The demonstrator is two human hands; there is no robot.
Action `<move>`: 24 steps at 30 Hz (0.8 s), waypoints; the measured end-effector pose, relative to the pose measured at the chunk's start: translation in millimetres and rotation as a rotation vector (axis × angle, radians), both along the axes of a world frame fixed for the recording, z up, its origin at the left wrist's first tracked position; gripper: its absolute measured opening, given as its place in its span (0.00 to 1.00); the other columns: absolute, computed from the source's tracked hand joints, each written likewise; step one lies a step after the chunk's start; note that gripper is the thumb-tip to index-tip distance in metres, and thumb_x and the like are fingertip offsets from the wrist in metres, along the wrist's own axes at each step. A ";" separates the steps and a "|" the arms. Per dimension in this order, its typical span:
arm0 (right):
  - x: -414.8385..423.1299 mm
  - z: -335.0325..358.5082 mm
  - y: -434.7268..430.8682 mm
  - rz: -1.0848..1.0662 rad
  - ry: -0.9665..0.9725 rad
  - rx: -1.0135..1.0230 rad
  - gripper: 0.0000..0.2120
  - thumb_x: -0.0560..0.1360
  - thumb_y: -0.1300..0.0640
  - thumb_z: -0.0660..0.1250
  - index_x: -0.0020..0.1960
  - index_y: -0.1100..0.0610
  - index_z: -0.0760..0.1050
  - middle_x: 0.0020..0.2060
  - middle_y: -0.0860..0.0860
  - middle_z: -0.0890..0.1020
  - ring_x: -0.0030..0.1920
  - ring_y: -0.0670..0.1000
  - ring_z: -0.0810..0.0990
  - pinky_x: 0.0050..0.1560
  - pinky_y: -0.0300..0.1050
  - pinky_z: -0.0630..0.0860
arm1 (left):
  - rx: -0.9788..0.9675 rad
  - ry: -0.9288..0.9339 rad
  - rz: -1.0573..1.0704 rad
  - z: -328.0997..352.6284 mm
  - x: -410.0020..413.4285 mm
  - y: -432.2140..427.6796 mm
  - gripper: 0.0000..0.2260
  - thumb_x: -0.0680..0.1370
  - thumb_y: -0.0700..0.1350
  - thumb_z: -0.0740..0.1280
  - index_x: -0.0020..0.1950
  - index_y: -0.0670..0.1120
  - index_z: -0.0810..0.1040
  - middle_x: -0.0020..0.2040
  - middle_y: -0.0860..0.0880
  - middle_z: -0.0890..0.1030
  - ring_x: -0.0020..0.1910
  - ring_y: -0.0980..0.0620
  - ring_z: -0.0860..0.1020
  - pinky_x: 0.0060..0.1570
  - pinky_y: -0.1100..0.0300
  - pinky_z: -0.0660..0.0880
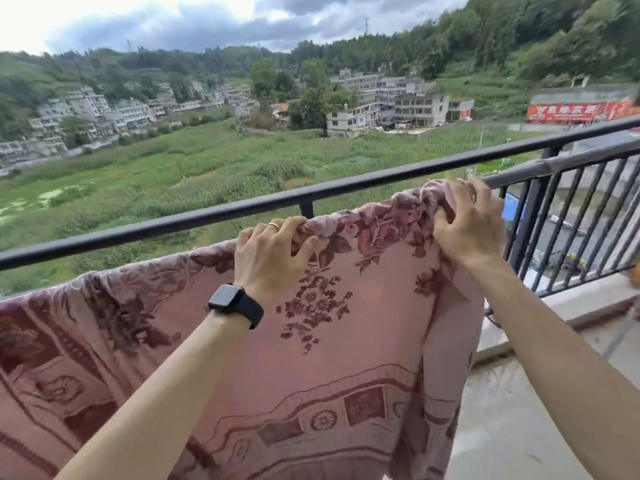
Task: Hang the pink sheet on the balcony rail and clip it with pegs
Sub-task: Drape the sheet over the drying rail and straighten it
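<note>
The pink sheet, patterned with dark red flowers and borders, hangs draped over the lower balcony rail and covers it from the left edge to past the middle. My left hand, with a ring and a black watch on the wrist, grips the sheet's top fold. My right hand clutches the bunched right corner of the sheet on the rail. A second black rail runs higher and further out. No pegs are in view.
To the right stand vertical black balusters above a tiled ledge and the wet balcony floor. Beyond the rails lie a green field, pale houses and wooded hills far below.
</note>
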State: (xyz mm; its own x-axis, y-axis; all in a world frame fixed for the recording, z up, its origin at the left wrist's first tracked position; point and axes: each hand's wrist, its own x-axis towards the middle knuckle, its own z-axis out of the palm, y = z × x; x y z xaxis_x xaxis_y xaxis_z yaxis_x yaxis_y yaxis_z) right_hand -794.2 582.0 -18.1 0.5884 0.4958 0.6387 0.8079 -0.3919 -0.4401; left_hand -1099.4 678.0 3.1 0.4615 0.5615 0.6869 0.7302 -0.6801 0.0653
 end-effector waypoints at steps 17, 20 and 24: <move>168.4 17.5 -26.6 0.074 -0.076 0.002 0.19 0.78 0.57 0.63 0.69 0.49 0.75 0.70 0.57 0.73 0.69 0.63 0.66 0.65 0.63 0.66 | -0.143 -0.034 0.079 7.4 208.7 -41.6 0.16 0.82 0.55 0.60 0.67 0.54 0.76 0.59 0.49 0.82 0.60 0.46 0.77 0.65 0.51 0.65; 132.2 15.4 -29.9 0.255 -0.108 0.073 0.17 0.79 0.51 0.62 0.67 0.49 0.76 0.71 0.54 0.73 0.71 0.59 0.64 0.68 0.64 0.63 | -0.107 -0.063 0.071 -0.2 186.8 -46.1 0.17 0.81 0.55 0.62 0.69 0.55 0.74 0.68 0.49 0.76 0.69 0.49 0.70 0.74 0.48 0.57; 61.2 4.0 -23.2 0.516 -0.232 0.056 0.19 0.77 0.47 0.61 0.65 0.52 0.77 0.69 0.54 0.75 0.73 0.56 0.66 0.70 0.62 0.62 | -0.082 -0.189 0.227 -10.6 107.7 -43.7 0.18 0.80 0.54 0.61 0.70 0.56 0.72 0.73 0.49 0.71 0.73 0.48 0.65 0.75 0.44 0.55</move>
